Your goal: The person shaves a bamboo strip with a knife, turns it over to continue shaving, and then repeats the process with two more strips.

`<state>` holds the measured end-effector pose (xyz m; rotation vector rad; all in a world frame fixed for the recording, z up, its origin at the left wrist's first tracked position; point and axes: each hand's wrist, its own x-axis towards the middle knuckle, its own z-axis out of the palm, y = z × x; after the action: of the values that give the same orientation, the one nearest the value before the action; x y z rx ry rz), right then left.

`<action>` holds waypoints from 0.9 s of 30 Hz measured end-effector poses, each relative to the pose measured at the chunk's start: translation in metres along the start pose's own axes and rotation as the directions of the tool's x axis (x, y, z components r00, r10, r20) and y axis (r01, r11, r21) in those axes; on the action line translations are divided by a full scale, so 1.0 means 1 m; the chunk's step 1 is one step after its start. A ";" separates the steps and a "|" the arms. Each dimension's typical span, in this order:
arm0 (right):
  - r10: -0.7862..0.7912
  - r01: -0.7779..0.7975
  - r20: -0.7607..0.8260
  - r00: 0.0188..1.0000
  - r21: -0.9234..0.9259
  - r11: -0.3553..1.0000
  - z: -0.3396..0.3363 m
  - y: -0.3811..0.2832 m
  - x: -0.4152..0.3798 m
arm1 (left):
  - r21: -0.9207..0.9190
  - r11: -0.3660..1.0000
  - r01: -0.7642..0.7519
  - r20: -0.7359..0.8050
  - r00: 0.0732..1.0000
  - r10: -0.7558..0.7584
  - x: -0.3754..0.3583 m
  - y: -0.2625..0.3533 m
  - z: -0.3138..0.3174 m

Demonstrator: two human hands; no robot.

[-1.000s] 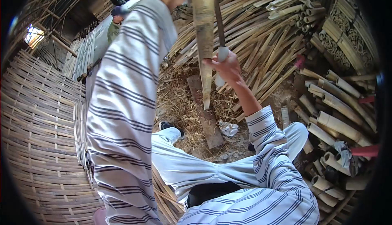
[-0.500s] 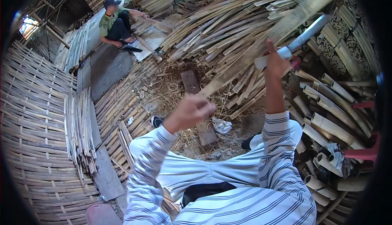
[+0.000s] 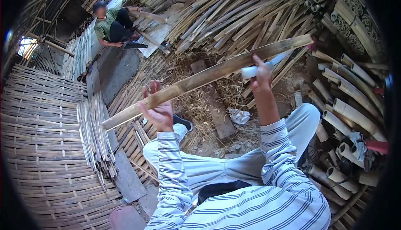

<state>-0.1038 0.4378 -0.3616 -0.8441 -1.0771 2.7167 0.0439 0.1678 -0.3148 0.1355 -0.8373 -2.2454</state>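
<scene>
A long split bamboo piece (image 3: 204,76) slants across in front of me, its right end higher. It lies across the palm of my left hand (image 3: 159,112), between thumb and raised, spread fingers, near its lower left end. My right hand (image 3: 263,74) is closed around the white handle of a large knife (image 3: 249,72). Its blade points up and right, close under the bamboo and partly hidden. The right thumb reaches up against the bamboo's edge. A brown wooden board (image 3: 221,117) lies on the shavings between my legs.
A big pile of split bamboo (image 3: 234,17) fills the back. Cut bamboo tubes (image 3: 348,117) lie at the right. A woven bamboo mat (image 3: 46,146) and thin strips (image 3: 94,134) are at the left. Another person (image 3: 110,25) squats at the back left holding a saw (image 3: 134,45).
The bamboo has swung from steep to flatter and shifted left and down. My left hand has moved left, now under the bamboo; my right hand with the knife is lower and further left.
</scene>
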 end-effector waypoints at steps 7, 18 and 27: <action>0.360 -0.348 0.266 0.894 -0.093 0.933 -0.015 0.085 -0.040 | 0.111 0.952 -0.286 0.047 0.958 0.282 0.024 0.081 -0.026; 0.810 -0.794 0.053 0.584 -0.172 0.583 -0.123 0.190 -0.075 | 0.357 0.851 -0.384 0.069 0.920 0.386 0.009 0.145 0.056; 0.609 -0.501 -0.028 0.793 -0.599 0.625 -0.156 0.151 -0.060 | 0.476 0.824 -0.308 0.112 0.950 0.291 0.023 0.067 0.058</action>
<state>0.0450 0.4024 -0.5261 -1.2058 -2.0781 3.0077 0.0480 0.1487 -0.2255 0.1855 -1.3380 -1.7072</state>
